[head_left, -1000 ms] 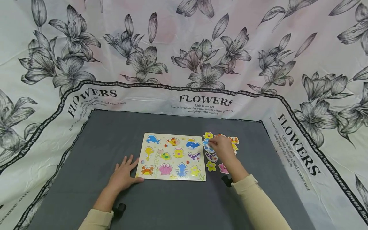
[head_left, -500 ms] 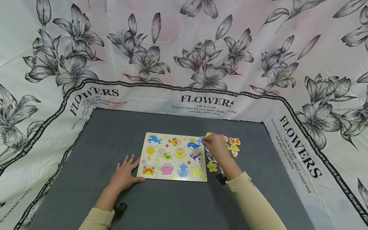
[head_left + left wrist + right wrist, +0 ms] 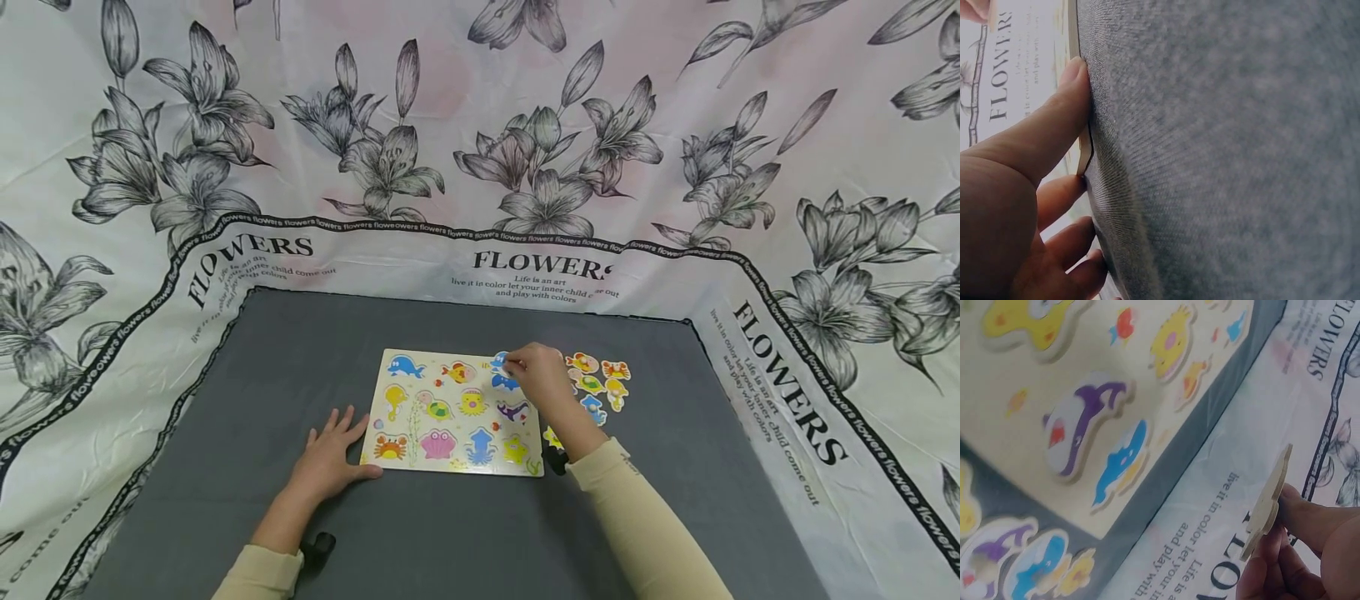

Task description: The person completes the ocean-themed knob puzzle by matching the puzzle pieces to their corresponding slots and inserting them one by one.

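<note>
In the head view, a pale puzzle board (image 3: 435,465) with sea-animal pictures lies on the grey table. My left hand (image 3: 326,454) has its fingers spread, with the thumb and fingertips against the board's left edge and corner. The left wrist view shows the thumb (image 3: 1072,94) resting along that edge. My right hand (image 3: 542,379) is over the board's upper right corner, pinching a blue wooden puzzle piece (image 3: 498,361). The right wrist view shows this piece (image 3: 1266,506) tilted, its bare wooden back showing and its printed face hidden. It is near the blue whale picture (image 3: 1121,464).
Loose pieces lie right of the board, among them a fish (image 3: 582,362), a crab (image 3: 616,371), a squid (image 3: 593,410) and a whale (image 3: 1035,565). The right forearm hides some. A flower-printed cloth (image 3: 420,258) stands behind the table.
My right hand has carried the blue piece leftward from the loose pieces to over the board's upper right corner. My left hand has stayed at the board's left edge.
</note>
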`<action>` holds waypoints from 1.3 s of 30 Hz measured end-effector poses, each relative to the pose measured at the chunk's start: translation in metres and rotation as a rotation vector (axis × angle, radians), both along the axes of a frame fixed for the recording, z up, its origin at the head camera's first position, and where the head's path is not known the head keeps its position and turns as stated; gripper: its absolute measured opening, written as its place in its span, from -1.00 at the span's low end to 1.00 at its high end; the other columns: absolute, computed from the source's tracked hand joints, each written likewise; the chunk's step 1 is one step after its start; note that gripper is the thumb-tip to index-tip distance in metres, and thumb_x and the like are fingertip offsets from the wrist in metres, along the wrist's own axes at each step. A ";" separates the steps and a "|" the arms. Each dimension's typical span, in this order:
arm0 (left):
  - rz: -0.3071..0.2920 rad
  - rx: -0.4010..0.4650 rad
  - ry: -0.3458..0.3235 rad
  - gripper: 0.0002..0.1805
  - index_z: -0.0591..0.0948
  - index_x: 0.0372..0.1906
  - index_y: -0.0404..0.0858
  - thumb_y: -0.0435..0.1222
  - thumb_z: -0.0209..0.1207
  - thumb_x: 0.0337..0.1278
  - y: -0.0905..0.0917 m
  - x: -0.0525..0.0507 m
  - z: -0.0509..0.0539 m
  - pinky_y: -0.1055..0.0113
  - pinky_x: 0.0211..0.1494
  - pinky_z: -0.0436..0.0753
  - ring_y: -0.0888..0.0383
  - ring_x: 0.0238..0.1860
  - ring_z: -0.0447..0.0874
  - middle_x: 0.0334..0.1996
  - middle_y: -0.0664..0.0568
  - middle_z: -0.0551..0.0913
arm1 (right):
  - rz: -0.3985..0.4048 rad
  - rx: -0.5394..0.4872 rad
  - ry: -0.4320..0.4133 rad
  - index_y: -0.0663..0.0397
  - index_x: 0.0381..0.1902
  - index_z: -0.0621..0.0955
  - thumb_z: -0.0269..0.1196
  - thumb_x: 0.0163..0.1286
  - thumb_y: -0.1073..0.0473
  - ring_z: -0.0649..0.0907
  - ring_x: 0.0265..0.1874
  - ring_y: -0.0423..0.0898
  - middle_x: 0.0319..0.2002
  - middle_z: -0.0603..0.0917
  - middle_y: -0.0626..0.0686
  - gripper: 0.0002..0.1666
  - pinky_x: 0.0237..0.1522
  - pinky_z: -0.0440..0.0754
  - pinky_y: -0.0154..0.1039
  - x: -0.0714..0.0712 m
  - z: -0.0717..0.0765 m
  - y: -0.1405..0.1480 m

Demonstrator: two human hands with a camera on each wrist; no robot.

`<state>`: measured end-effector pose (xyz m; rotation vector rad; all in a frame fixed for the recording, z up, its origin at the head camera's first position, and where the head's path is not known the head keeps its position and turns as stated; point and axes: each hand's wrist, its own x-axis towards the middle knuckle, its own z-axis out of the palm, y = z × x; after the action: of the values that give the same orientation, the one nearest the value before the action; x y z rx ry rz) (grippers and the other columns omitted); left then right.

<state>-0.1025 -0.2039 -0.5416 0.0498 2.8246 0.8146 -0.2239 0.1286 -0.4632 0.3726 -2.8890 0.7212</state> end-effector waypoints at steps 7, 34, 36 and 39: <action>-0.001 0.014 0.003 0.12 0.25 0.56 -0.22 0.06 0.52 -0.11 -0.001 -0.003 -0.004 -0.42 0.52 -0.13 -0.34 0.60 -0.17 0.58 -0.32 0.04 | 0.020 0.024 0.031 0.01 -0.15 0.83 0.41 0.35 0.15 0.75 -0.24 -0.06 -0.18 0.79 0.01 -0.84 -0.19 0.73 -0.14 -0.005 0.000 -0.015; 0.006 0.024 -0.023 0.13 0.26 0.55 -0.21 0.06 0.54 -0.14 -0.001 -0.006 -0.001 -0.42 0.53 -0.14 -0.34 0.60 -0.17 0.58 -0.31 0.05 | 0.081 0.080 0.031 -0.18 -0.19 0.85 0.41 0.35 0.01 0.75 -0.19 -0.11 -0.18 0.81 -0.12 -0.85 -0.15 0.69 -0.12 -0.027 -0.002 -0.078; 0.004 0.021 -0.034 0.14 0.26 0.56 -0.20 0.07 0.54 -0.15 -0.001 -0.006 -0.001 -0.42 0.53 -0.14 -0.34 0.60 -0.18 0.58 -0.31 0.05 | 0.089 0.085 0.024 -0.19 -0.19 0.85 0.41 0.35 0.01 0.75 -0.20 -0.12 -0.18 0.81 -0.13 -0.86 -0.16 0.69 -0.14 -0.026 -0.004 -0.083; 0.008 0.020 -0.038 0.15 0.27 0.55 -0.20 0.08 0.54 -0.16 -0.001 -0.005 0.000 -0.42 0.52 -0.14 -0.34 0.60 -0.17 0.58 -0.31 0.05 | 0.103 0.091 0.021 -0.21 -0.20 0.85 0.40 0.36 0.00 0.75 -0.20 -0.13 -0.18 0.80 -0.13 -0.86 -0.17 0.69 -0.15 -0.025 -0.005 -0.091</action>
<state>-0.1071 -0.2051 -0.5420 0.0263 2.7833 0.8366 -0.2489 0.0380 -0.4686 0.5398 -2.9079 0.5981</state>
